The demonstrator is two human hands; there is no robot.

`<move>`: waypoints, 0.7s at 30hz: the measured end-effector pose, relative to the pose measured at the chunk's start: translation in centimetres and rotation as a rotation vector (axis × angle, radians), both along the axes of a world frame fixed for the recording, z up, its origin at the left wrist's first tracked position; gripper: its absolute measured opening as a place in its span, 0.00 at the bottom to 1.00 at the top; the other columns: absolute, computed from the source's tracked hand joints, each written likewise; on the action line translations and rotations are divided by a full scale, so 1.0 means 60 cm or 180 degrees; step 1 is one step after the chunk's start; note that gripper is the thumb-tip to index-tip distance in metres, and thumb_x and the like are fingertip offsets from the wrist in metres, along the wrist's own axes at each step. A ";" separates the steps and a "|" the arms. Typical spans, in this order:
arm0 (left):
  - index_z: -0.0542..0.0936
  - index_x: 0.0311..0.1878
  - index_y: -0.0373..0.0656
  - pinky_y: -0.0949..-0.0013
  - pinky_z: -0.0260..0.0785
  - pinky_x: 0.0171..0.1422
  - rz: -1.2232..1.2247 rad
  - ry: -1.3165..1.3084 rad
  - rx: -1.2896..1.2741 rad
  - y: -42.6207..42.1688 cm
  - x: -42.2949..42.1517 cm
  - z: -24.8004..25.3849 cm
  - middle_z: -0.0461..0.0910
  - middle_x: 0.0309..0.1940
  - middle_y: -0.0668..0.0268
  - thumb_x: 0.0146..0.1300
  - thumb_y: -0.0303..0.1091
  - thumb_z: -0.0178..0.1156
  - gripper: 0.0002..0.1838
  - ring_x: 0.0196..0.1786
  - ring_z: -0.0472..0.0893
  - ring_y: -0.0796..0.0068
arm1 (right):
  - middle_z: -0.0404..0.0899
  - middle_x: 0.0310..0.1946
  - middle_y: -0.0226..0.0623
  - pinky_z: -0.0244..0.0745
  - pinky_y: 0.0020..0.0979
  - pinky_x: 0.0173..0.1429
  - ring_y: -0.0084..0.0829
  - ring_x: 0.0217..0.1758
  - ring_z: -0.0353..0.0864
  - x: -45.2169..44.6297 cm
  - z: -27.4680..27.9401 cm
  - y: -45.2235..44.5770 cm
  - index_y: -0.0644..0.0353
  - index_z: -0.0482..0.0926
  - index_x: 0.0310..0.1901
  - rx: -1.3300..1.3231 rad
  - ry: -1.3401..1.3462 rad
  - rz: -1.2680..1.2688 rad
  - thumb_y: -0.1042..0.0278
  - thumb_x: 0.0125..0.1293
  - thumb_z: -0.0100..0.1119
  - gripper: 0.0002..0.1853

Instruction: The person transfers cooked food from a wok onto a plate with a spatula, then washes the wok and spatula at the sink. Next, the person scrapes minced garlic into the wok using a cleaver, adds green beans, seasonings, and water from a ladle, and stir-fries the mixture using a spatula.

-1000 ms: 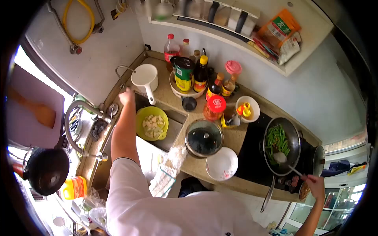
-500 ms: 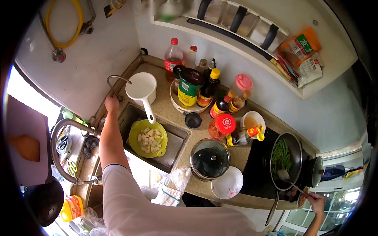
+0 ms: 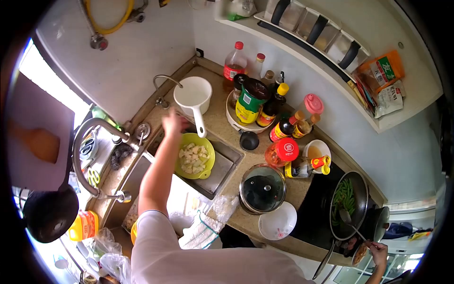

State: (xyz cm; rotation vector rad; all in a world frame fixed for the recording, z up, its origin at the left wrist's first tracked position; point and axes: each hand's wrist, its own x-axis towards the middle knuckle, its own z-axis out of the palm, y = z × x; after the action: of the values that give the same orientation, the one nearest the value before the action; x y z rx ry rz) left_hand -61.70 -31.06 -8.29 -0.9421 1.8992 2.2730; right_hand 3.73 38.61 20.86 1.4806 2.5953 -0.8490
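Observation:
My left hand (image 3: 174, 122), slightly blurred, is over the back of the sink, its fingers loosely apart and nothing visible in it. Close by on its right stands a white long-handled saucepan (image 3: 193, 94) under a thin curved tap (image 3: 166, 81). Below the hand, a yellow-green colander (image 3: 209, 166) with white cubes (image 3: 193, 158) sits in the sink. At far right, my right hand (image 3: 378, 254) is closed around the handle of a spatula (image 3: 355, 231). The spatula's blade rests among green beans (image 3: 344, 196) in a wok (image 3: 362, 201) on the stove.
Sauce bottles (image 3: 273, 106) and jars crowd the back counter. A glass-lidded pot (image 3: 262, 188) and a white plate (image 3: 277, 221) stand between sink and stove (image 3: 309, 208). A large tap (image 3: 78, 156) arches at left. A shelf (image 3: 302, 49) hangs above the counter.
My left hand has let go of the thin tap's base and moved toward me and the saucepan handle. The right hand still grips the spatula, its blade shifted slightly. The camera view has turned.

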 end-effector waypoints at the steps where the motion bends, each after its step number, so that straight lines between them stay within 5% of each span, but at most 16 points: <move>1: 0.74 0.49 0.37 0.55 0.81 0.40 -0.0474 0.0090 0.0844 0.042 0.029 0.021 0.83 0.37 0.53 0.74 0.58 0.51 0.27 0.33 0.84 0.59 | 0.88 0.34 0.38 0.78 0.24 0.43 0.23 0.35 0.82 -0.010 0.004 -0.005 0.74 0.85 0.46 -0.0108 0.0090 0.0076 0.74 0.60 0.69 0.14; 3: 0.73 0.50 0.40 0.61 0.76 0.34 -0.1055 0.0161 0.1780 0.109 0.068 0.075 0.81 0.34 0.59 0.75 0.53 0.52 0.22 0.28 0.81 0.66 | 0.87 0.33 0.39 0.77 0.24 0.41 0.22 0.34 0.82 -0.035 0.018 -0.022 0.74 0.85 0.45 -0.0128 0.0066 0.0221 0.74 0.61 0.68 0.14; 6: 0.72 0.50 0.41 0.69 0.62 0.26 -0.1042 0.0399 0.1343 0.116 0.083 0.068 0.67 0.24 0.70 0.76 0.43 0.54 0.14 0.21 0.66 0.76 | 0.87 0.31 0.39 0.75 0.23 0.38 0.20 0.32 0.81 -0.053 0.030 -0.039 0.75 0.86 0.44 0.0027 -0.0071 0.0550 0.75 0.62 0.65 0.12; 15: 0.74 0.48 0.42 0.76 0.56 0.22 -0.1274 0.0206 0.1672 0.059 0.306 0.107 0.68 0.20 0.74 0.78 0.41 0.52 0.11 0.19 0.64 0.82 | 0.90 0.39 0.43 0.79 0.25 0.49 0.25 0.42 0.87 -0.035 0.017 -0.014 0.74 0.85 0.43 -0.0302 0.0483 0.1242 0.79 0.65 0.57 0.10; 21: 0.74 0.50 0.39 0.73 0.56 0.20 -0.1425 0.0216 0.0893 0.115 0.540 0.211 0.63 0.18 0.74 0.76 0.39 0.54 0.12 0.16 0.63 0.80 | 0.88 0.33 0.44 0.76 0.27 0.41 0.24 0.35 0.87 -0.026 0.054 -0.018 0.65 0.88 0.40 0.0307 -0.0103 0.1337 0.68 0.66 0.63 0.09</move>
State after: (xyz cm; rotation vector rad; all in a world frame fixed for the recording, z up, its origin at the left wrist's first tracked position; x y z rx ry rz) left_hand -29.31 -24.17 4.35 -0.3646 1.5537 2.2276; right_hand 2.16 37.50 24.10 0.8955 2.8009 -0.6507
